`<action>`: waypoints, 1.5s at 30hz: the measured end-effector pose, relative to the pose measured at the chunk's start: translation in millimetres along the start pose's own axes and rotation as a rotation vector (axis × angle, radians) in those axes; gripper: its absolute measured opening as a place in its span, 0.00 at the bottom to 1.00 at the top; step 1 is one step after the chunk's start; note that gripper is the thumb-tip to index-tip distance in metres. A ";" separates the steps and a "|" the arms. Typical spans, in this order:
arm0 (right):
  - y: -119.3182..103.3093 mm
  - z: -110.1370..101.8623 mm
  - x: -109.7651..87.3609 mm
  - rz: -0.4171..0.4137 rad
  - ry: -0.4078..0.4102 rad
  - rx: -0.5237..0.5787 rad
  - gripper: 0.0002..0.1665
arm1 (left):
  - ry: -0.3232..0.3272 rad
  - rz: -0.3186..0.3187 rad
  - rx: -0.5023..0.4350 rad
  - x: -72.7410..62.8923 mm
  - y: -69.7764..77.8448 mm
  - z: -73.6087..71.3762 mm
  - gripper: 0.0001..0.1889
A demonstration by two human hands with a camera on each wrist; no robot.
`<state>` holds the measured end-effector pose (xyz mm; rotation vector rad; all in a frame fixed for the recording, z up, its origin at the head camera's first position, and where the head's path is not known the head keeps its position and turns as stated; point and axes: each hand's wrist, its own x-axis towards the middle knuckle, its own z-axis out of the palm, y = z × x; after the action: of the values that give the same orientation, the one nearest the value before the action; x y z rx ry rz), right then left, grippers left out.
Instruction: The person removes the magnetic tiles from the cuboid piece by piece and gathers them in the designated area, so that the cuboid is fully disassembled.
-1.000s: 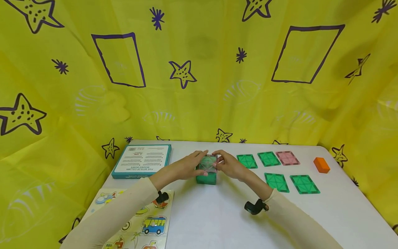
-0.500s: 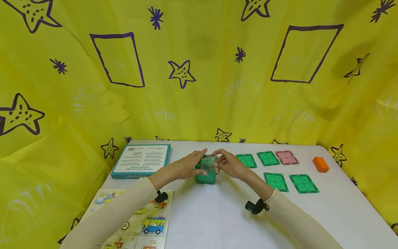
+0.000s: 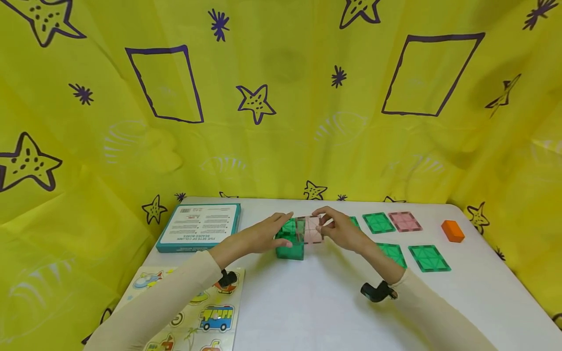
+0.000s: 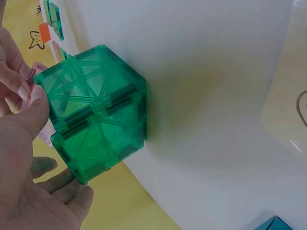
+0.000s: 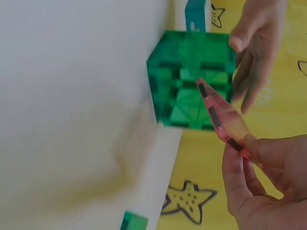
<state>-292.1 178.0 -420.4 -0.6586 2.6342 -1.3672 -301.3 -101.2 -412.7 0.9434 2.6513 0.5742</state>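
Observation:
A see-through green box of magnetic tiles (image 3: 290, 251) stands on the white table, with an open frame on the side that the right wrist view shows. My left hand (image 3: 262, 235) holds it from the left, the thumb (image 4: 36, 108) at one edge and fingers at another. Between thumb and fingers, my right hand (image 3: 344, 233) pinches a square pink magnetic tile (image 3: 313, 230) at the box's right side. One corner of that pink tile (image 5: 223, 115) overlaps the box (image 5: 192, 48) in the right wrist view; whether they touch I cannot tell.
Several green tiles (image 3: 429, 258) and another pink tile (image 3: 405, 222) lie flat at the right, near an orange block (image 3: 452, 231). At the left are a teal-edged box (image 3: 197, 226) and a picture puzzle board (image 3: 219, 292). A yellow curtain (image 3: 290, 146) hangs behind the table.
My right hand has moved right, drawing the pink tile from over the green box out to its right side. The left hand has stayed at the box.

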 end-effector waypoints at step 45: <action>60.2 -44.0 -69.0 0.193 -0.060 -0.288 0.17 | -0.019 -0.028 -0.006 -1.7 2.3 0.3 0.42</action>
<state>-262.2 270.6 -449.8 -0.4478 2.7855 -0.9140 -298.6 -100.6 -411.8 0.9042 2.6402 0.5635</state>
